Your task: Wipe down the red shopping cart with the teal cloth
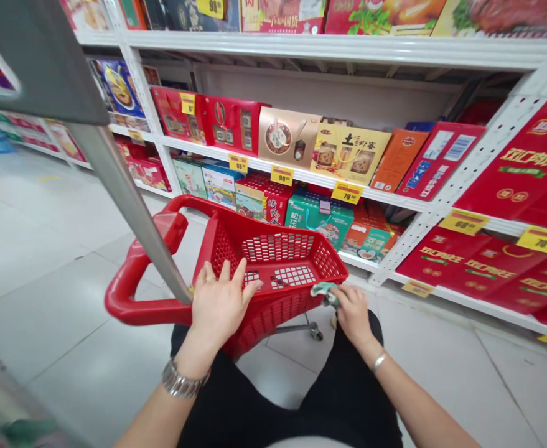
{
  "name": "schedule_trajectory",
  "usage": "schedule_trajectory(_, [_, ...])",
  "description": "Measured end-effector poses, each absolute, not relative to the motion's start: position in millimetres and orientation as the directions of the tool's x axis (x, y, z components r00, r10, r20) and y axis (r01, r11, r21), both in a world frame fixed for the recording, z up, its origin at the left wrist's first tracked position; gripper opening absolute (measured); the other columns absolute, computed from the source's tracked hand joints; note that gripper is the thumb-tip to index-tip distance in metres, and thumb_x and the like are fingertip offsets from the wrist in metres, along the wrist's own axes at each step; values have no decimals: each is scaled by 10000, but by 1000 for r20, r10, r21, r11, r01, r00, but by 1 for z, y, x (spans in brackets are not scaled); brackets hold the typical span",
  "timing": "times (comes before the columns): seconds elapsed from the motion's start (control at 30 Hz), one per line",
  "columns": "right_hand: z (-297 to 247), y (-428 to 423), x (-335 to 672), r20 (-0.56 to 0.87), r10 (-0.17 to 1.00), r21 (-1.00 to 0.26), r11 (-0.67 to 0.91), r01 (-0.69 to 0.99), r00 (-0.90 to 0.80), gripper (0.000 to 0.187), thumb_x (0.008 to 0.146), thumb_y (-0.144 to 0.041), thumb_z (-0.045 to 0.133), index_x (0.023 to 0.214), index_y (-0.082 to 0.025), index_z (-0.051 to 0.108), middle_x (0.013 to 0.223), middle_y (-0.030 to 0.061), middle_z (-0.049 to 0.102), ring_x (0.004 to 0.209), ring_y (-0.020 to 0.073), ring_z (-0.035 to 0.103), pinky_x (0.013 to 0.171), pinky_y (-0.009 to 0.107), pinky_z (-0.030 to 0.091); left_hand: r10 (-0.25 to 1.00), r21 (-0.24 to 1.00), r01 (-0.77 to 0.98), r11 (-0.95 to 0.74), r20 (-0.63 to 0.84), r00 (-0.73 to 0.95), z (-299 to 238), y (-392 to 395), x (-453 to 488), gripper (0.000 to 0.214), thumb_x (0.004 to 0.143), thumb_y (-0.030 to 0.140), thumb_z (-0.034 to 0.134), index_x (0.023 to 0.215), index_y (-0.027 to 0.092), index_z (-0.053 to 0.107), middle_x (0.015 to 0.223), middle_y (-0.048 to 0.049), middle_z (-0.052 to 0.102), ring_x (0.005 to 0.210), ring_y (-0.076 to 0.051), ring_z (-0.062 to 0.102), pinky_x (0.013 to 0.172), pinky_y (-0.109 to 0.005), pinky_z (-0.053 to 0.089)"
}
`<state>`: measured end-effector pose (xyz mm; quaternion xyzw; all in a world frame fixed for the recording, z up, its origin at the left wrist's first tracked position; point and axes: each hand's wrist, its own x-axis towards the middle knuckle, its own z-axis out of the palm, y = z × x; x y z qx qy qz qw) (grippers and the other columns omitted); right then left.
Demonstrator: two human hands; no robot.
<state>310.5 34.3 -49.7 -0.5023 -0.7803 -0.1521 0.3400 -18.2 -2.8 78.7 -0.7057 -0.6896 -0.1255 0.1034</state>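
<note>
A red plastic shopping cart (259,311) with a perforated basket stands crosswise in front of me. Over its near rim my left hand (221,298) lies with the fingers spread, gripping nothing; whether the palm touches the rim I cannot tell. At the right end of the basket my right hand (351,309) is closed around a crumpled green-and-white cloth (325,290), which it holds against the rim's corner. Dark bits show on the basket floor; their kind is unclear.
White shelves (338,50) with gift boxes (233,124) and yellow price tags (346,192) run behind the cart. Red boxes (520,162) fill the right bay. A metal pole (133,199) with a grey panel (44,62) rises at left. Pale tiles (58,261) cover the floor.
</note>
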Motion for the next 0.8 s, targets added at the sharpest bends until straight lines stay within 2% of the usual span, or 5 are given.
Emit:
schedule_trajectory(0.1, [-26, 31, 291, 735, 669, -231, 399, 888, -110, 360, 889, -110, 490, 1121, -276, 709, 1084, 89, 681, 1023, 278, 555, 897, 448, 401, 947, 9, 1000, -27, 321, 22, 75, -2, -19, 695, 947, 606, 406, 1456, 151, 532, 1382, -241, 611, 1310, -494, 520, 1046, -594, 408])
schedule_trajectory(0.27, [10, 29, 173, 643, 641, -223, 681, 697, -420, 379, 935, -175, 523, 1275, -312, 622, 1231, 45, 676, 1157, 257, 521, 962, 445, 369, 933, 6, 998, -57, 356, 51, 67, -2, -28, 745, 930, 597, 402, 1520, 143, 434, 1439, -254, 553, 1290, -494, 541, 1018, -624, 428])
schedule_trajectory(0.37, [20, 30, 124, 508, 636, -155, 731, 664, -582, 404, 940, -368, 595, 1337, -300, 563, 1161, 47, 688, 1072, 267, 540, 927, 460, 376, 933, -16, 997, -74, 352, 75, 61, -2, -35, 746, 923, 574, 393, 1530, 141, 415, 1453, -248, 544, 1281, -488, 550, 1014, -620, 438])
schedule_trajectory(0.6, [3, 60, 170, 506, 585, -14, 740, 672, -634, 332, 941, -550, 609, 1105, -264, 655, 981, 33, 718, 904, 222, 540, 813, 396, 346, 926, -39, 998, -45, 372, 57, 56, 8, -47, 827, 900, 661, 335, 1531, 132, 414, 1429, -215, 585, 1300, -464, 541, 1052, -576, 427])
schedule_trajectory(0.8, [-12, 98, 265, 465, 742, -48, 566, 823, -483, 285, 952, -491, 621, 881, -221, 681, 920, 41, 721, 887, 224, 531, 811, 387, 300, 916, 1, 999, -41, 400, 37, 58, 41, -65, 798, 917, 613, 271, 1518, 113, 429, 1367, -204, 638, 1294, -430, 556, 1066, -556, 415])
